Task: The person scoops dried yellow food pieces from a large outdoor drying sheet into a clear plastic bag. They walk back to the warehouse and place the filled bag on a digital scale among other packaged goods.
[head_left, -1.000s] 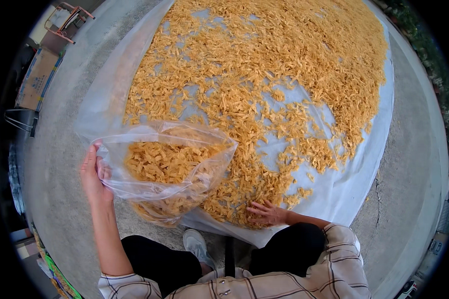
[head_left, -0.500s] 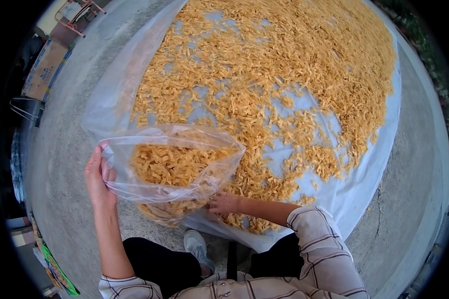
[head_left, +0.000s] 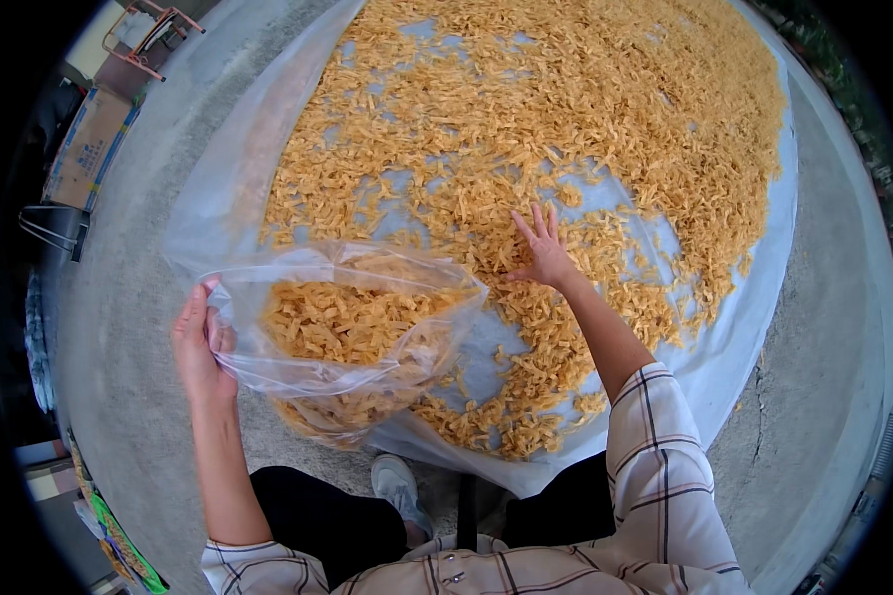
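Observation:
My left hand (head_left: pixel 201 345) is closed on the rim of a clear plastic bag (head_left: pixel 298 375), holding its mouth wide. Inside the bag lies a heap of yellow-brown dried strips (head_left: pixel 352 322). To the right, my right hand (head_left: pixel 545 256) is stretched out over the spread strips (head_left: pixel 566 109), fingers apart, with nothing held in it. Its fingertips reach the strips or hover just over them; I cannot tell which. Between the bag and my right arm, a patch of the whitish sheet (head_left: pixel 483 362) shows bare.
Strips cover most of the large sheet, which lies on a grey concrete floor (head_left: pixel 129 317). Its left edge (head_left: pixel 233 169) is folded up. A cardboard box (head_left: pixel 91 149) and an orange metal frame (head_left: pixel 149 38) stand at the far left. My shoe (head_left: pixel 397 486) is just below the bag.
My right hand has moved from beside the bag's lower right, up and away over the strips. More bare sheet shows right of the bag. My left hand keeps its hold.

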`<act>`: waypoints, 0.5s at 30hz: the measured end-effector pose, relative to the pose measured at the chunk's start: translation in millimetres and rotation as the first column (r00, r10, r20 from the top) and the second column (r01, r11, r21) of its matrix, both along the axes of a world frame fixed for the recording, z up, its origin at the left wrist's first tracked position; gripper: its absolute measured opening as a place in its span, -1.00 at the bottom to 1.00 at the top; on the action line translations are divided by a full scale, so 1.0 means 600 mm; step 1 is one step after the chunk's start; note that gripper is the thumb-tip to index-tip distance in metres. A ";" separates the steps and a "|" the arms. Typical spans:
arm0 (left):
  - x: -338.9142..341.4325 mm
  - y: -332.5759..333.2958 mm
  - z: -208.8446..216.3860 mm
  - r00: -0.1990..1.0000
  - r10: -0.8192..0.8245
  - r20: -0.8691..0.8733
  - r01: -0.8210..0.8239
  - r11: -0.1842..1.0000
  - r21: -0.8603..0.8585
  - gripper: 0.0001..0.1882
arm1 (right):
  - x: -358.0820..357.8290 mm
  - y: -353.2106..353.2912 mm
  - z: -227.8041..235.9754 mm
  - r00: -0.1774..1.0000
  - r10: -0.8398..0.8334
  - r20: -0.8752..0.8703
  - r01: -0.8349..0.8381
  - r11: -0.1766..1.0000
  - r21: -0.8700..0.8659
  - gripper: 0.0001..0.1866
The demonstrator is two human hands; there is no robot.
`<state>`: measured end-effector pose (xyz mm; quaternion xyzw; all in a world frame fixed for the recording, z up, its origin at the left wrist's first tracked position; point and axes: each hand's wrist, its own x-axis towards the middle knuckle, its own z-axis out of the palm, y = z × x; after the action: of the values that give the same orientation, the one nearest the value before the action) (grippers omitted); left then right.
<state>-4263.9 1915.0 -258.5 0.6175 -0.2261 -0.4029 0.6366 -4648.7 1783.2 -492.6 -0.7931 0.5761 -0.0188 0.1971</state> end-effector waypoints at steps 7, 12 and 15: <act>0.005 0.006 -0.001 0.999 -0.007 -0.035 0.007 1.000 0.005 -0.74 | -0.012 0.076 -0.045 0.924 0.382 0.006 -0.373 0.900 0.225 0.07; 0.006 -0.004 -0.009 0.999 0.003 -0.035 -0.002 1.000 0.027 -0.74 | -0.061 0.238 0.012 0.882 0.465 -0.076 -0.439 0.870 0.226 0.08; -0.002 -0.016 -0.016 0.999 0.040 -0.026 -0.039 0.998 0.040 -0.73 | -0.082 0.328 -0.003 0.918 0.380 -0.111 -0.359 0.918 0.170 0.10</act>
<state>-4264.9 1905.1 -268.3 0.6287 -0.1972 -0.4028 0.6353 -4698.1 1980.0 -494.2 -0.8704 0.4280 0.1174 0.2131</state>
